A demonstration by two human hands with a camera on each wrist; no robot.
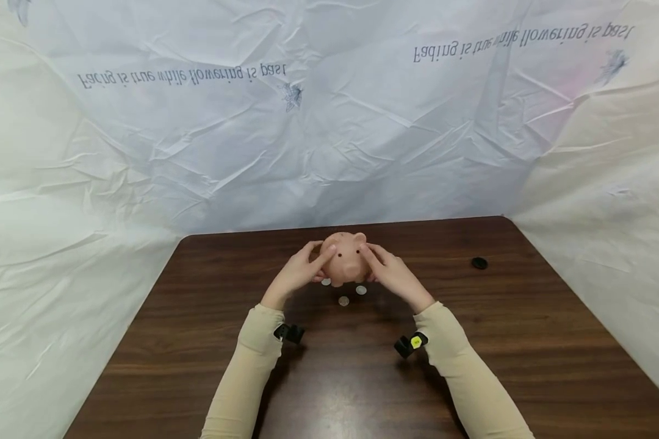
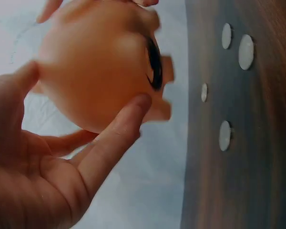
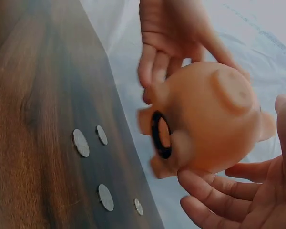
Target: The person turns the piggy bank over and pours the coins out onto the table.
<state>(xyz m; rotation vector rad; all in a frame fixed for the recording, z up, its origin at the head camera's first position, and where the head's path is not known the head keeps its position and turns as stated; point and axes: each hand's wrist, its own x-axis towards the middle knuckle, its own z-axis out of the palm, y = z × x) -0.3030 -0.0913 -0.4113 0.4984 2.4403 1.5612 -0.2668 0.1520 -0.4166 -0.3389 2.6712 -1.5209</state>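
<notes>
A pink piggy bank (image 1: 349, 261) is lifted off the table, its snout facing me. From its left side my left hand (image 1: 299, 271) grips it, thumb on the front near one eye. My right hand (image 1: 393, 274) holds the opposite side the same way. Both wrist views show a black-rimmed round opening (image 3: 156, 136) in the belly, between the stubby legs. Below it lie several silver coins (image 1: 343, 301) of differing sizes, loose on the wood; the left wrist view shows them apart from one another, including a large coin (image 2: 246, 52).
A small round black cap (image 1: 479, 263) lies toward the right back of the dark wooden table (image 1: 351, 378). Pale printed sheeting (image 1: 329, 140) hangs behind the table and along both sides. A black strap device sits on each wrist.
</notes>
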